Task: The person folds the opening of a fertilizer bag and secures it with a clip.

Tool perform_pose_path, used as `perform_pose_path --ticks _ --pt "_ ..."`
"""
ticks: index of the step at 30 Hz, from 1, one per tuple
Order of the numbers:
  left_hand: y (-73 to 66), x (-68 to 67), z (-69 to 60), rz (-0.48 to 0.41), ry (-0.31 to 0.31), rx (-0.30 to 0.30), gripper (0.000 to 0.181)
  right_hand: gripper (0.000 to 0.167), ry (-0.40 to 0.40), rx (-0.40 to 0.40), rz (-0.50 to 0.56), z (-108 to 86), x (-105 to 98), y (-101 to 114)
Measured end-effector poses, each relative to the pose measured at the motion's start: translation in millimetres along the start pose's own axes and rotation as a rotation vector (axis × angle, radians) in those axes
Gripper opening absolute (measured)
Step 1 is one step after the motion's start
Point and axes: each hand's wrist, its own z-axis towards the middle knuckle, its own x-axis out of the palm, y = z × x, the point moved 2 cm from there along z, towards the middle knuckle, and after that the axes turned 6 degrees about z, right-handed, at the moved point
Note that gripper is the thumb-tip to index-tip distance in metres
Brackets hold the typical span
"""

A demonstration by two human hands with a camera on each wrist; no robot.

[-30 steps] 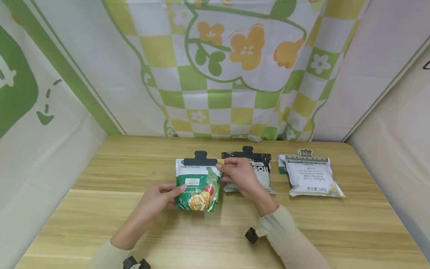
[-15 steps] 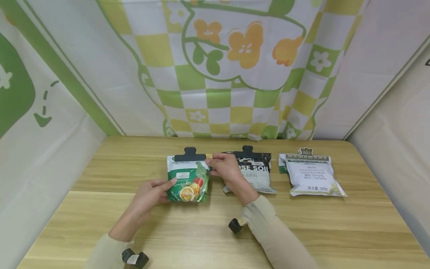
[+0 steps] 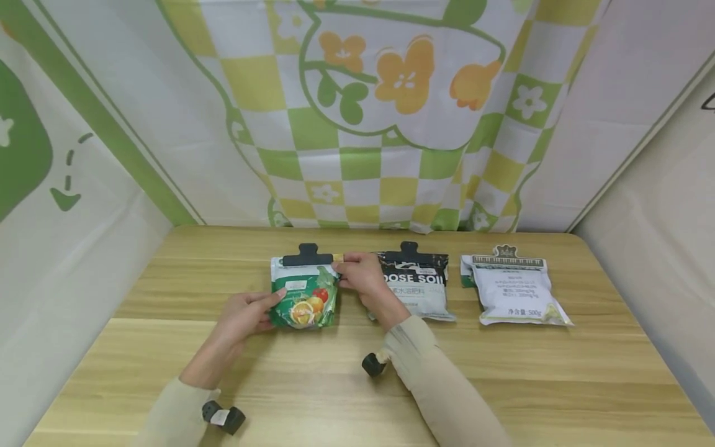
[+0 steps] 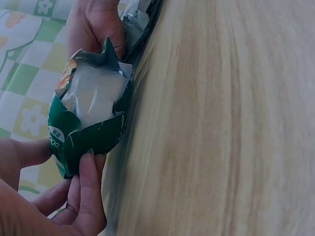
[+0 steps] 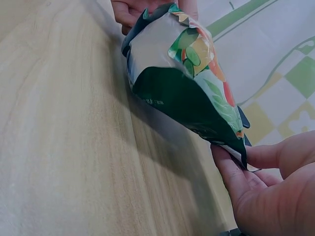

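A green and white pouch (image 3: 304,299) printed with fruit and vegetables has a black clip (image 3: 308,257) across its top. My left hand (image 3: 241,315) pinches the pouch's left edge between thumb and fingers. At the upper right corner, beside the clip, my right hand (image 3: 365,280) pinches it too. Both wrist views show the pouch's pale, folded bottom (image 4: 93,96). A shadow falls on the wood under the pouch (image 5: 172,83) in the right wrist view; whether any of it touches the table I cannot tell.
Right of the pouch lies a black and grey bag (image 3: 416,297) with a black clip, partly behind my right hand. Farther right is a white bag (image 3: 514,297) with a piano-patterned clip (image 3: 508,261). A checked curtain (image 3: 363,167) hangs behind the wooden table (image 3: 313,397).
Both hands have carried the green pouch left and slightly back, away from the black and grey bag, uncovering more of its lettering. The other bags stay where they lie.
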Motion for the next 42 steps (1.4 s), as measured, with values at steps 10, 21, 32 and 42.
perform_pose_path --ticks 10,21,32,42 --pt "1.3 0.0 5.4 -0.012 -0.007 0.000 0.070 0.051 0.005 0.004 -0.024 7.2 3 -5" --pt "-2.1 -3.1 10.1 0.082 -0.024 0.018 0.069 0.052 -0.003 0.028 -0.053 9.9 9 -6" --pt "-4.7 -0.7 13.5 0.103 -0.039 0.044 0.066 0.055 -0.017 0.043 -0.065 10.6 11 -6" --pt "-5.6 -1.7 13.3 0.143 -0.019 0.061 0.069 0.055 -0.019 0.053 -0.061 10.8 9 -7"
